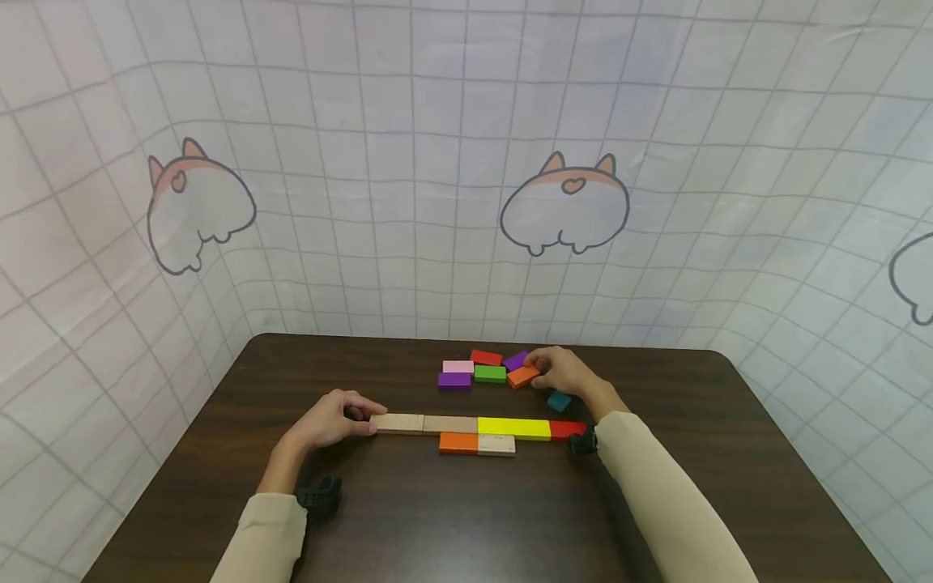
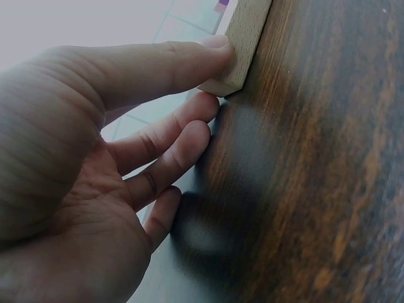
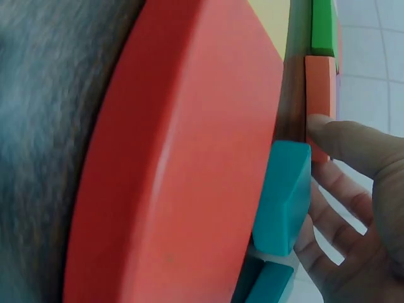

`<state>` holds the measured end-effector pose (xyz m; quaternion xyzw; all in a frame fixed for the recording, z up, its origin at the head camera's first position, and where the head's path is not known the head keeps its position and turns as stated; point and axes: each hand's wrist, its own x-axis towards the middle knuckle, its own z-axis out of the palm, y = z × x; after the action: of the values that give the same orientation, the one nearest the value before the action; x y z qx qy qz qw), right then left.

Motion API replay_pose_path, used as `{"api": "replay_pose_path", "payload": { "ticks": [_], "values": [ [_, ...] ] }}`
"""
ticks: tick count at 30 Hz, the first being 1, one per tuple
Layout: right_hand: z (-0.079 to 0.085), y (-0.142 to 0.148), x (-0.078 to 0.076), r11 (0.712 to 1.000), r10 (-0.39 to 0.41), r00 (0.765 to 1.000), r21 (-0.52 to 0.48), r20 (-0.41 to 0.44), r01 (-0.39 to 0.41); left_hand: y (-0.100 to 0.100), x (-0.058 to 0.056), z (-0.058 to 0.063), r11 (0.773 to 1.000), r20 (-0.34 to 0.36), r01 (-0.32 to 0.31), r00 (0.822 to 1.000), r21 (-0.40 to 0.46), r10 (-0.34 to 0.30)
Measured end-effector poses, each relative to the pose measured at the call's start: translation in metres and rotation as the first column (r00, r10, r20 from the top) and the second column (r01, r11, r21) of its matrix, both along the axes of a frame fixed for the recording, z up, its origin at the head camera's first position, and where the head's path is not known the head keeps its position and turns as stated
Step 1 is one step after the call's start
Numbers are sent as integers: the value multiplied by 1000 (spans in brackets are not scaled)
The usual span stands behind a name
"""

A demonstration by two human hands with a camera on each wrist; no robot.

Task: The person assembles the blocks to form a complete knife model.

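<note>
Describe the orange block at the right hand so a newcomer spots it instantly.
On the dark table, look past the long row of blocks to the cluster near the far edge. Toward its right side, the right hand grips the orange block by one end. Beside the green block, it alone there is orange.

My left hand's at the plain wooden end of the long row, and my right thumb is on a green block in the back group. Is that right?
Not quite: the block's color is wrong. The right wrist view shows the right hand with its thumb on an orange block. The left hand is indeed at the row's plain wooden end.
</note>
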<state>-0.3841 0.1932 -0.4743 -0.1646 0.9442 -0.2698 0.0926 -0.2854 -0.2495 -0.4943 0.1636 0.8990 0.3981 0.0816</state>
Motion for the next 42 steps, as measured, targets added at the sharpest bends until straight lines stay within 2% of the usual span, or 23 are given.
{"api": "replay_pose_path", "payload": {
  "ticks": [12, 18, 23, 29, 36, 42],
  "values": [
    [0, -2, 5, 1000, -10, 999, 10, 39, 9, -1, -1, 1, 1000, 11, -6, 1000, 4, 6],
    [-2, 3, 8, 1000, 29, 999, -10, 31, -29, -3, -2, -2, 1000, 12, 11, 1000, 16, -11],
    [1, 4, 15, 999, 26, 1000, -30, 6, -25, -3, -3, -2, 1000, 13, 9, 1000, 16, -9],
    [7, 6, 26, 999, 14, 999, -43, -44, -16, -3, -3, -2, 1000, 7, 8, 1000, 6, -8],
    [18, 11, 46, 998, 30, 995, -59, -97, -35, -3, -2, -2, 1000, 1, 10, 1000, 6, -10],
    [25, 18, 67, 998, 56, 990, -13, -133, -58, -2, -3, -2, 1000, 1, 15, 1000, 5, -15]
  ]
}}
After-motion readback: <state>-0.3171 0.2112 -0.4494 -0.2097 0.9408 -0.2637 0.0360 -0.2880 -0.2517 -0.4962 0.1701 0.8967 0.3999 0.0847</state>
